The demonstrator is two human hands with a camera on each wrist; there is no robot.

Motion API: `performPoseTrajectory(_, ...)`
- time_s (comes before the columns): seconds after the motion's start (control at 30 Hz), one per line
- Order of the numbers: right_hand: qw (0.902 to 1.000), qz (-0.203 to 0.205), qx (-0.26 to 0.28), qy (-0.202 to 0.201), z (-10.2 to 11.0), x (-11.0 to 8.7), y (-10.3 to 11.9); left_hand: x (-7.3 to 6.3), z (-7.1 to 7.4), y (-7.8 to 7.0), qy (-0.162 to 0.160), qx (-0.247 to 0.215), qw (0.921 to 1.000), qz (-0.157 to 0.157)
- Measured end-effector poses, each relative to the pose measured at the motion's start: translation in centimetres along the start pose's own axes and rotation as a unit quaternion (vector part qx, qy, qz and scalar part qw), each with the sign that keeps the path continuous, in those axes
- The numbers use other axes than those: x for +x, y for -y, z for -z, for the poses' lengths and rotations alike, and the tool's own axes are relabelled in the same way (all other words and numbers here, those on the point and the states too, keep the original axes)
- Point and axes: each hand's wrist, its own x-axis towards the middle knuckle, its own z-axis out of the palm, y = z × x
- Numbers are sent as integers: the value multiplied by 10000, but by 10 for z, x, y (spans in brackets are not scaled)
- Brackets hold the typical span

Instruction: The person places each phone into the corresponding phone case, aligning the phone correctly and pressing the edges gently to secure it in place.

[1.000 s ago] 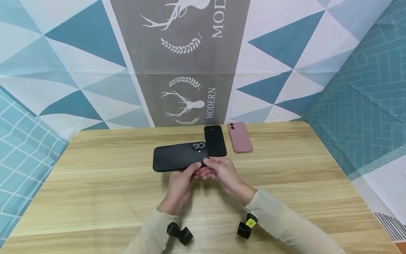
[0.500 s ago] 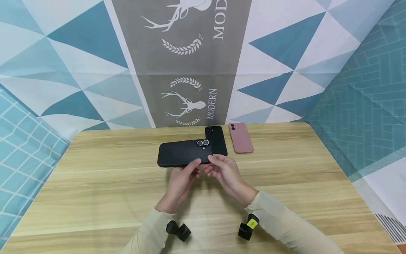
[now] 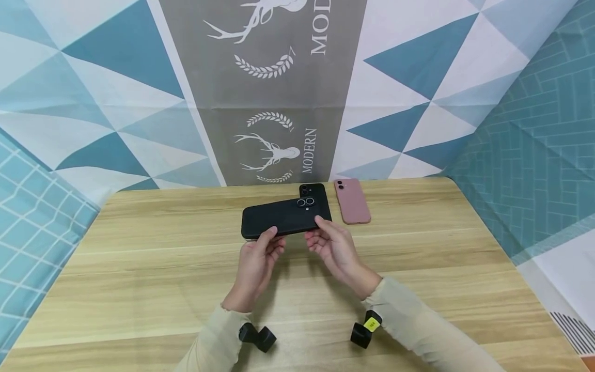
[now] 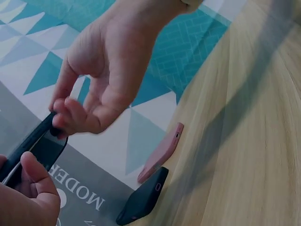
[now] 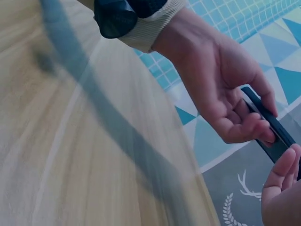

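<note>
Both hands hold a black phone (image 3: 274, 217) above the table, its back with two ringed camera lenses turned up. My left hand (image 3: 253, 266) pinches the near long edge left of its middle, thumb on top and fingers underneath. Near the camera end, my right hand (image 3: 339, 253) grips the same edge between thumb and curled fingers. In the left wrist view, the right hand (image 4: 108, 70) shows at the top, and a thin light line runs along the phone's edge. A second black phone (image 3: 318, 192) lies behind, partly covered by the held one in the head view.
A pink phone (image 3: 353, 202) lies back down at the far side of the wooden table (image 3: 162, 289), right of the second black phone. Patterned cloth (image 3: 274, 93) rises straight behind the table's far edge. Small black devices (image 3: 256, 337) sit on both wrists.
The held phone has moved right and away from me, overlapping more of the second black phone in view. My thumbs, close together before, have spread apart along its edge.
</note>
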Motion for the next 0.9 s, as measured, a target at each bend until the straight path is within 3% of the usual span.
performPoseTrajectory(0.13,9994,-86,-63,344,-7,-1,-9,-1,-4,3,90,-109,9999,-82)
performPoseTrajectory(0.23,9991,-140,-202,358,-12,-2,-15,-2,-7,7,168,-67,9998,-115)
performPoseTrajectory(0.5,9999,-107,-99,68,-16,-3,-17,-4,-11,7,228,99,9996,-135)
performPoseTrajectory(0.67,9998,-53,167,-92,-16,-1,-13,-4,-11,2,421,468,9980,-11)
performPoseTrajectory(0.9,9976,-127,269,-631,-6,3,-9,-3,0,-6,186,929,9954,107)
